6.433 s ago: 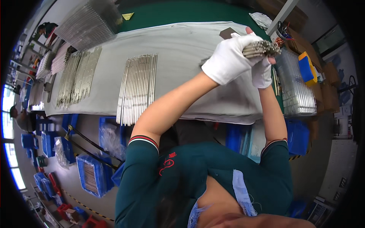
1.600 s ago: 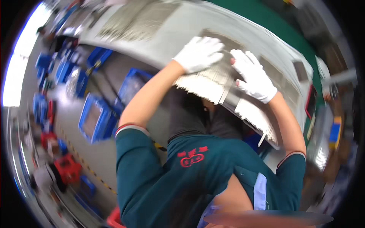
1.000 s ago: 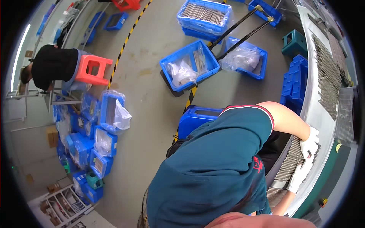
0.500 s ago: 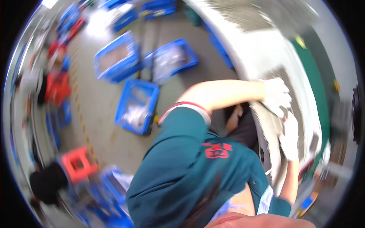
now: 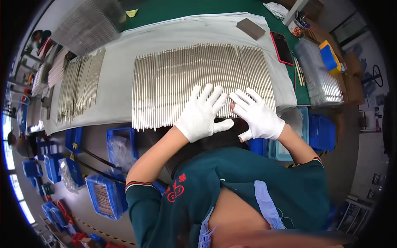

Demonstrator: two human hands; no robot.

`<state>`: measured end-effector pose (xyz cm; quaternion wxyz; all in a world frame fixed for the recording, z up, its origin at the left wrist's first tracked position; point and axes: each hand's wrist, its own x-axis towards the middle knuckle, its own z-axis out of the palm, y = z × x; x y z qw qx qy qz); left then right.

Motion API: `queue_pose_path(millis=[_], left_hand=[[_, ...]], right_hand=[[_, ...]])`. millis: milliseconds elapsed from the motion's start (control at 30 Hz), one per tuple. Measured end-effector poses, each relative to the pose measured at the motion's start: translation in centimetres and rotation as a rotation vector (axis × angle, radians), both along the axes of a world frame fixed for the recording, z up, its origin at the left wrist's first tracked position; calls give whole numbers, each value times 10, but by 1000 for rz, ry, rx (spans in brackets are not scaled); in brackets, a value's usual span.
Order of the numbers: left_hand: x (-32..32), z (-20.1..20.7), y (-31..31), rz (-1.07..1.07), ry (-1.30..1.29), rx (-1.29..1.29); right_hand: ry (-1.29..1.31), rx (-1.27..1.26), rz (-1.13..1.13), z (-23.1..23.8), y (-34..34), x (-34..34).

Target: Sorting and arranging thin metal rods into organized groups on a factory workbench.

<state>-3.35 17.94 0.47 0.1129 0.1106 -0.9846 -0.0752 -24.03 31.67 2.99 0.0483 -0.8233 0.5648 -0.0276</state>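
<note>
A wide row of thin metal rods (image 5: 178, 78) lies side by side on the white cloth (image 5: 118, 78) covering the table. My left hand (image 5: 202, 113), in a white glove, rests flat over the near ends of the rods with its fingers spread. Beside it, my right hand (image 5: 256, 115), also white-gloved, lies palm down with fingers apart over the near right part of the row; a fingertip shows bare through the glove. Neither hand grips anything. The rod ends beneath both hands are hidden.
Further left lies a smaller batch of rods (image 5: 80, 84), with a stack of clear trays (image 5: 87, 27) behind. A grey-brown block (image 5: 250, 29) and a phone (image 5: 282, 47) lie at the back right. Clear plastic boxes (image 5: 318, 74) stand right. Blue crates (image 5: 105, 196) sit on the floor.
The view has swung round and now faces the table squarely. Both hands, earlier close together over the rods at the right of the picture, now lie spread side by side at the row's near edge.
</note>
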Motion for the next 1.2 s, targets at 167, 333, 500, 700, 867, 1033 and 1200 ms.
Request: queue_pose_path(millis=[167, 333, 500, 700, 867, 1033, 1200], left_hand=[[-2, -9, 11, 59, 82, -123], [-4, -8, 8, 106, 102, -164], [-10, -7, 4, 107, 63, -145], [-22, -4, 16, -2, 4, -125], [-64, -9, 30, -148, 125, -63], [-83, -13, 36, -206, 159, -35], [-81, -11, 40, -264, 142, 46]], right_hand=[[-11, -6, 9, 4, -8, 0], [19, -1, 10, 4, -7, -10], [-45, -126, 15, -12, -12, -17], [-805, -86, 47, -7, -49, -56], [-1287, 122, -282, -6, -165, -113], [-1464, 368, -371, -24, -218, -130], [-1455, 439, -213, -21, -208, -133]])
